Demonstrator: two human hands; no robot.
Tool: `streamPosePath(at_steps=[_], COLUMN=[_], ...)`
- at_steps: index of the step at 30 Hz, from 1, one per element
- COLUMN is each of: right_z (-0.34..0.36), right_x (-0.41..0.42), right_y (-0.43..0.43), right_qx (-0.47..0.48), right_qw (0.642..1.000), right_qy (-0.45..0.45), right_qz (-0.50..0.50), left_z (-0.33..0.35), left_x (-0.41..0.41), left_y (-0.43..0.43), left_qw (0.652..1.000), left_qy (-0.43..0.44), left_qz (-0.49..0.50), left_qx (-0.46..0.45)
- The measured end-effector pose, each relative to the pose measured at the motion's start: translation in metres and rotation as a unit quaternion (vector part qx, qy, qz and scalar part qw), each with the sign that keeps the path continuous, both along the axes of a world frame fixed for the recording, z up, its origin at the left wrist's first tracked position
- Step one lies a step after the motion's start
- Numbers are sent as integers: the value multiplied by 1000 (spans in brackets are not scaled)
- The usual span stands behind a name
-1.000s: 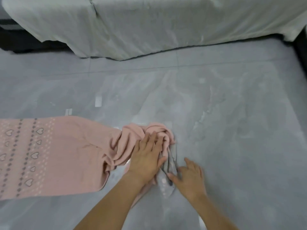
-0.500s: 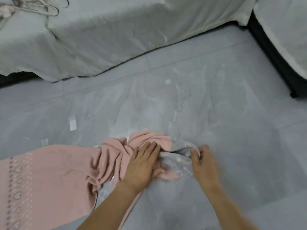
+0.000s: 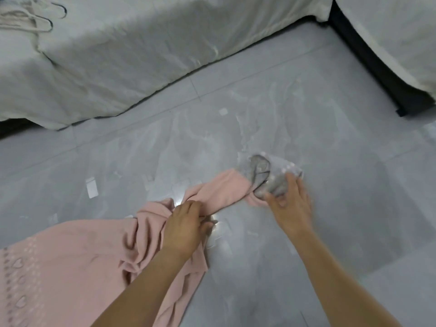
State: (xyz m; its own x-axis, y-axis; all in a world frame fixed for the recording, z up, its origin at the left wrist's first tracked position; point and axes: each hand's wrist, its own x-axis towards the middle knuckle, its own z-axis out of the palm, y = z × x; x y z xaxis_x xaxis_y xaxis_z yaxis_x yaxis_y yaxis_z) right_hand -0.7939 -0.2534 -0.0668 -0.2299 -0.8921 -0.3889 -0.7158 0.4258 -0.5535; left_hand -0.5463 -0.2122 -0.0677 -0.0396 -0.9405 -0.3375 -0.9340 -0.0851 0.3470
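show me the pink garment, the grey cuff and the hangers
pink garment (image 3: 70, 263): head view, its flat body
grey cuff (image 3: 280, 174): head view, its dotted top side
hangers (image 3: 48, 24): head view, the nearer hanger's end

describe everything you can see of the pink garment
The pink garment looks like soft knit, lying rumpled on the grey floor. A band of hearts crosses its left part. One sleeve stretches rightward, ending in a grey dotted cuff. The left hand grips the bunched sleeve; the right hand holds the cuff.
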Motion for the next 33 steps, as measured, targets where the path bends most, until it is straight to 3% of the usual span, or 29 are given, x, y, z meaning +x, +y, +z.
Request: streamPosePath(at_steps=[3,9,13,16,20,23,26,30,33], right_z=[-22,-48,-64,-60,-36,-21,-7,6,7], right_x=[-2,-16,-32,-40,-53,-64,-76,-89,-100], right_y=[36,38,19,11,5,-11,-31,-47,-50], right_qx=[39,98,119,92,-30,-91,-135,-160,-152], right_qw=[996,946,957,964,966,943,931,923,928], right_qy=[8,31,79,68,-41,-155,-176,-192,-170], right_qz=[-80,-308,-252,-239,-254,-280,-288,-291,-296], left_z=[-15,-21,-18,-21,-24,-23,-28,-30,-25], left_x=[12,-3,-29,-47,-79,-109,-136,-157,-154], left_y=[8,2,-16,-27,-37,-42,-45,-51,-52], left_qw=[997,998,995,993,982,973,957,970,975], left_qy=[-32,-12,10,6,20,41,12,-58,-6], left_qz=[-37,-54,-92,-112,-183,-225,-289,-231,-221], left_qx=[51,-31,-39,-35,-33,-37,21,55,-19])
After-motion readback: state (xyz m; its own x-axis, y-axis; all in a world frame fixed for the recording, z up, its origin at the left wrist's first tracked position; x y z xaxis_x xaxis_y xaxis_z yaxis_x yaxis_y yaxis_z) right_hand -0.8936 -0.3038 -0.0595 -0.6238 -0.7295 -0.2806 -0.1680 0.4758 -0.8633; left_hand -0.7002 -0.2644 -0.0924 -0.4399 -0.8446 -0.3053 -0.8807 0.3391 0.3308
